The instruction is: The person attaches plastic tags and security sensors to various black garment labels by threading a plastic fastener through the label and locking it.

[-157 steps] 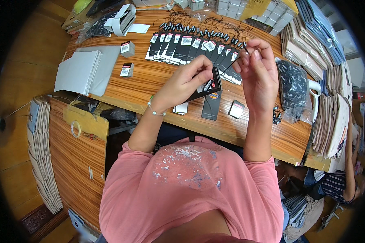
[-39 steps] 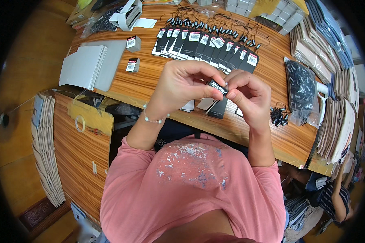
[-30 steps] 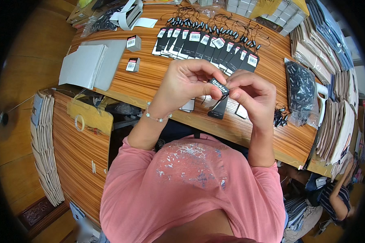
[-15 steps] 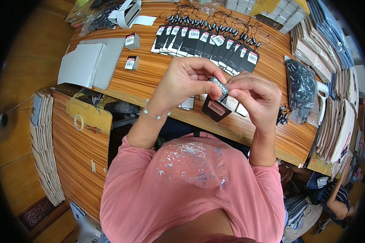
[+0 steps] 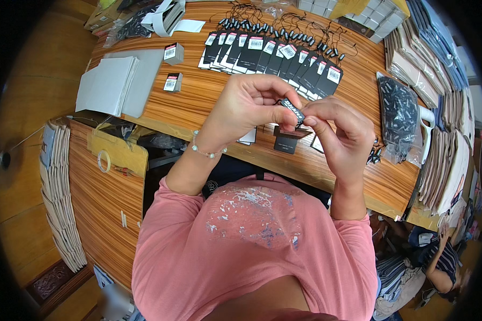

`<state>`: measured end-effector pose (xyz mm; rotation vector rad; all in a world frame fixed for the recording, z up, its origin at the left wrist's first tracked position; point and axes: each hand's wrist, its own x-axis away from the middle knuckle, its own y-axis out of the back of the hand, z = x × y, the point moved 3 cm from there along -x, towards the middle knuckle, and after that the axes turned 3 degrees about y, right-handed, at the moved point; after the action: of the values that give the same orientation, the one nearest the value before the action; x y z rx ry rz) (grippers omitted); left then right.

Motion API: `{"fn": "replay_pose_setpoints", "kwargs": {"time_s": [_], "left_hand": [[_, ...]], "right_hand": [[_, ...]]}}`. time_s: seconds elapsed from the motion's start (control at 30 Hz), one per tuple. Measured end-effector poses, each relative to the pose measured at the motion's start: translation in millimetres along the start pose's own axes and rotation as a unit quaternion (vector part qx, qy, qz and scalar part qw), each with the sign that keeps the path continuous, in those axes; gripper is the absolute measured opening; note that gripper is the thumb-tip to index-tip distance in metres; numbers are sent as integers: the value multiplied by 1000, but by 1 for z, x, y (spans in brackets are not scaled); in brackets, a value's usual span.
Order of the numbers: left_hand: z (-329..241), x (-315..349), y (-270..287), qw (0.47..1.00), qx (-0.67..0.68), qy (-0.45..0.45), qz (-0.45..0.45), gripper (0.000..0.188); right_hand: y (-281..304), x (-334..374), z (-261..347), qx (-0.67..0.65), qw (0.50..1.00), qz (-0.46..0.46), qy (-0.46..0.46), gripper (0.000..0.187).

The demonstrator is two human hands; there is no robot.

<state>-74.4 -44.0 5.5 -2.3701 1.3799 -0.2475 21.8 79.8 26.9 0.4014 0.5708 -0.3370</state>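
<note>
Between the thumb and forefinger of my left hand (image 5: 246, 104) is a small black string seal (image 5: 293, 111) with white lettering. A dark hang tag (image 5: 294, 132) hangs just below it, tilted nearly edge-on. My right hand (image 5: 344, 124) is closed in a pinch against the seal's right end; what lies between its fingertips is hidden. Beneath my hands, another black tag (image 5: 285, 145) rests on the table by the front edge. Beyond them stretches an overlapping row of black hang tags (image 5: 250, 56) with barcode stickers, their cords and seals fanned toward the back.
Two small tag stacks (image 5: 173, 54) stand left of the row. White sheets (image 5: 106, 85) lie at the left. On the right are a clear bag of black seals (image 5: 397, 109), a white handled tool (image 5: 427, 131) and piled packed garments (image 5: 412, 64). Another person (image 5: 442, 267) is at lower right.
The hang tag under my hands has tipped from showing its barcode face to nearly edge-on, uncovering the black tag beneath. The seal has turned slightly; my right hand has shifted a little right.
</note>
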Motion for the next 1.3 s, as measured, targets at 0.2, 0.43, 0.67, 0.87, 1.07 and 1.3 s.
{"fn": "replay_pose_setpoints", "kwargs": {"time_s": [0.2,0.43,0.67,0.87,1.07,1.3], "left_hand": [[2,-1,0,1000,-10,13,-13,17],[1,-3,1,999,-35,2,-29,19],[-11,-7,4,991,-116,-59,-15,23],[-26,-3,9,973,-206,-48,-94,21],[-38,21,49,954,-273,62,-110,16],[-31,4,72,946,-294,45,-126,18]], "right_hand": [[-2,4,-3,13,1000,-13,-16,7],[-5,5,-11,-36,997,-22,-61,4],[-3,4,-35,-225,962,25,-155,27],[-29,15,-51,-145,963,138,-183,30],[-56,24,-50,-188,933,152,-265,27],[-70,19,-61,-298,912,68,-275,32]]}}
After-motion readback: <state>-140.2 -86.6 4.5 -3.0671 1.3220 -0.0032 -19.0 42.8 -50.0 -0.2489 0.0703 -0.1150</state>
